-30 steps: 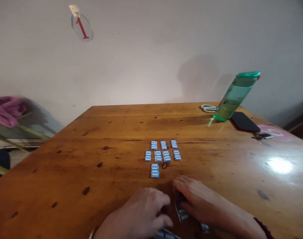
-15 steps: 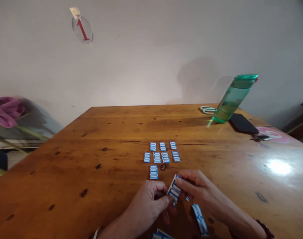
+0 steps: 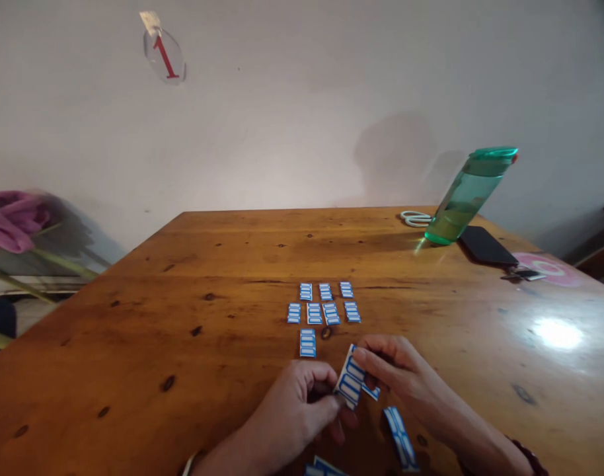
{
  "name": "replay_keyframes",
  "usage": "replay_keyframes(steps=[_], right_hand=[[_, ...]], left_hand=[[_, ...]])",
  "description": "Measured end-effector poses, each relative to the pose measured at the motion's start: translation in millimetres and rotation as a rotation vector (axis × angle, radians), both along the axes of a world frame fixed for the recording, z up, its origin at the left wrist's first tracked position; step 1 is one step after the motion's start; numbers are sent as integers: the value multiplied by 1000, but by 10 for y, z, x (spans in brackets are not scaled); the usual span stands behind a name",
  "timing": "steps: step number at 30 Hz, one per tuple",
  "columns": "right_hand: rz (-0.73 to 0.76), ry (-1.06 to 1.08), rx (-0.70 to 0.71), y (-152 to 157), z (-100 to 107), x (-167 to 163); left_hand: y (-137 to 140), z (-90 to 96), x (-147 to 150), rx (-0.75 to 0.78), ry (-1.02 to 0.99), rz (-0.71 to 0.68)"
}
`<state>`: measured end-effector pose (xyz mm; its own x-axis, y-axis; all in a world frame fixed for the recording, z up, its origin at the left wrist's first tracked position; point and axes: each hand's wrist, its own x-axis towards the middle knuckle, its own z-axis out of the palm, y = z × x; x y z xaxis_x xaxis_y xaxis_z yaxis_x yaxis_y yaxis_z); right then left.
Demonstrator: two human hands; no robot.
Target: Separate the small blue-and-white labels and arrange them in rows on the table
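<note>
Between my two hands is a small sheet of blue-and-white label stickers (image 3: 350, 383), held up at a slant above the table. My left hand (image 3: 302, 396) pinches its lower left end with thumb and fingers. The upper right edge is gripped by my right hand (image 3: 394, 363). Another blue-edged label piece (image 3: 371, 392) shows just below the right fingers; I cannot tell whether it is held or lies on the wood. Beyond my hands, several cut label pieces (image 3: 307, 343) lie in rough rows. A longer label strip (image 3: 401, 439) rests beneath my right forearm.
More label sheets (image 3: 324, 468) are cut off by the bottom edge. On the wooden table (image 3: 232, 264), a green bottle (image 3: 468, 198) stands at the back right, beside a black phone (image 3: 488, 246), white-handled scissors or a cable loop (image 3: 415, 218), and a pink disc (image 3: 550, 268).
The held label sheet has turned so more of its printed face shows. More of the piece below my right fingers is visible. Both hands stay in nearly the same place.
</note>
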<state>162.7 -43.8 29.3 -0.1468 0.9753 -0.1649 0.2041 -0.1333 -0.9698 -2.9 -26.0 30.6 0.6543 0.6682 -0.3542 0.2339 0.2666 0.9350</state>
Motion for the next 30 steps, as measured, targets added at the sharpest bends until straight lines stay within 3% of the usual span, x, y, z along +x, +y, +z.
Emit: replay_keyframes(steps=[7, 17, 21, 25, 30], right_hand=[[-32, 44, 5, -20, -11, -3], [-20, 274, 23, -32, 18, 33], [-5, 405, -27, -56, -17, 59], [15, 533, -96, -56, -36, 62], [-84, 594, -57, -34, 39, 105]], left_hand=[[-1, 18, -19, 6, 12, -24], [10, 32, -14, 24, 29, 22], [0, 9, -25, 88, 28, -24], [-6, 33, -114, 251, 137, -183], [-69, 91, -259, 660, 363, -496]])
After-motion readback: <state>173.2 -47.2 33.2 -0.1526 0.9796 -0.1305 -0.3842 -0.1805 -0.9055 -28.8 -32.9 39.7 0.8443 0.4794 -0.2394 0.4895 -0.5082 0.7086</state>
